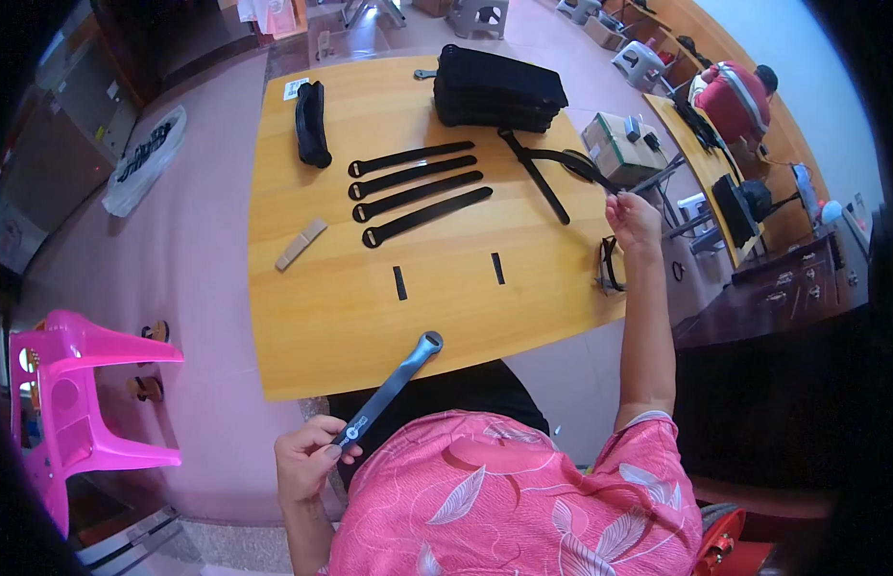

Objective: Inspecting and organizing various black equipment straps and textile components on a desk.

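Left hand (307, 459): near left, off the counter's near edge, clenched around the lower end of a grey strap (389, 389) that slants up toward the counter.
Right hand (632, 219): far right, at the counter's right edge, fingers pinching the end of a black strap (562, 163).
Black strap: runs from the right hand back to a stack of black bags (499, 88) at the far side.
Counter (322, 317): yellow wood; four black straps (418, 193) lie side by side in the middle.
Pink stool (77, 403): on the floor, near left.
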### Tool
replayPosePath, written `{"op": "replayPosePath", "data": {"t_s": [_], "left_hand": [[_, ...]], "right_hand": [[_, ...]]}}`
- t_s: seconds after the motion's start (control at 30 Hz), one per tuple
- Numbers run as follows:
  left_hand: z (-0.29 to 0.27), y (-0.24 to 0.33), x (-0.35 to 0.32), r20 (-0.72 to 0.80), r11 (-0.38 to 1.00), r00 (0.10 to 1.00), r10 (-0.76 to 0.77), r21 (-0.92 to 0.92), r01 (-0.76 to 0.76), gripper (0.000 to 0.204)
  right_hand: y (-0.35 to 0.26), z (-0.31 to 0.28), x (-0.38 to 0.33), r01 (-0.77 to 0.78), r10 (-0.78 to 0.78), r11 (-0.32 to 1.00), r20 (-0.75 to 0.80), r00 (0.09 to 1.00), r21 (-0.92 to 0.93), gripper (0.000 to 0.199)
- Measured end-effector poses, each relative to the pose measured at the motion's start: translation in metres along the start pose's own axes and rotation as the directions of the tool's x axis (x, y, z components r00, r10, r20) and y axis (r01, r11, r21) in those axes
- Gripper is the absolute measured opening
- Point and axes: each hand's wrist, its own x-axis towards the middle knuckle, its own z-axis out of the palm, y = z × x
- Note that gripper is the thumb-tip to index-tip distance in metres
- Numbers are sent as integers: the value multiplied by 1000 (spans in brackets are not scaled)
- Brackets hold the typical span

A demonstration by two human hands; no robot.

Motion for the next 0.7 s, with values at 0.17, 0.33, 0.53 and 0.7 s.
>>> {"op": "replayPosePath", "data": {"t_s": [0.17,0.33,0.53,0.7], "left_hand": [[8,0,8,-112,999,993,-35,9,36,7],[15,1,12,-182,977,983,32,-204,-69,8],[21,5,16,-198,982,979,41,-173,-76,14],[23,5,18,-113,988,990,81,-123,-95,21]], "right_hand": [[23,21,-23,179,-168,925,62,984,-334,3],[49,18,-29,134,-97,883,104,990,-451,5],[45,15,-36,212,-256,476,96,962,-853,16],[36,25,-67,559,-497,-179,565,659,-810,34]]}}
